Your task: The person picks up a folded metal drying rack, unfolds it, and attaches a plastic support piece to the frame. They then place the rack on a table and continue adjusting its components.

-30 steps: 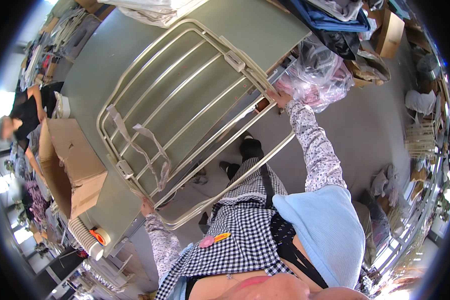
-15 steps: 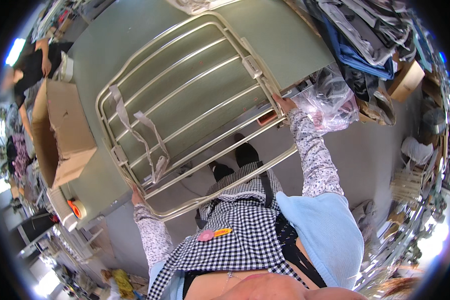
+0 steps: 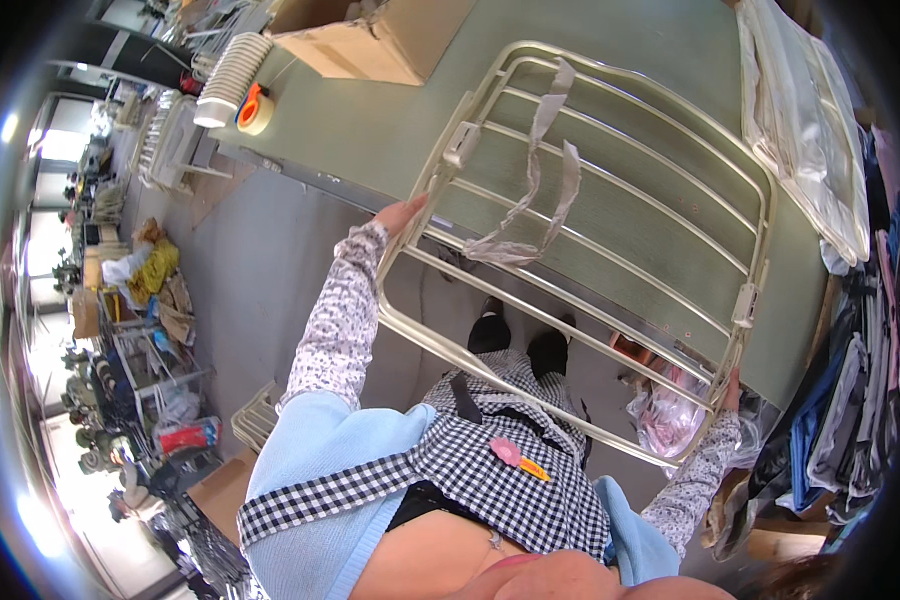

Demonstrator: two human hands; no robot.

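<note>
A large cream metal rack (image 3: pixel 610 250) with parallel bars lies tilted over the edge of a green table (image 3: pixel 370 130). My left hand (image 3: pixel 402 214) grips its left side rail, just below a plastic joint. My right hand (image 3: pixel 732 390) holds the rack's lower right corner. A grey fabric strap (image 3: pixel 532 200) is draped loosely over the bars near the middle. Both my sleeves are patterned, and I wear a checked apron over a light blue top.
A cardboard box (image 3: pixel 370 35), a stack of white cups (image 3: pixel 228 80) and an orange tape roll (image 3: pixel 255 108) sit on the table's far left. A clear plastic bag (image 3: pixel 805 130) lies at the right. A pink-filled plastic bag (image 3: pixel 665 420) sits on the floor; clothes (image 3: pixel 850 400) pile at right.
The view has swung round, so the table and the rack now sit toward the upper right. Both hands have stayed on the rack, which has turned with them.
</note>
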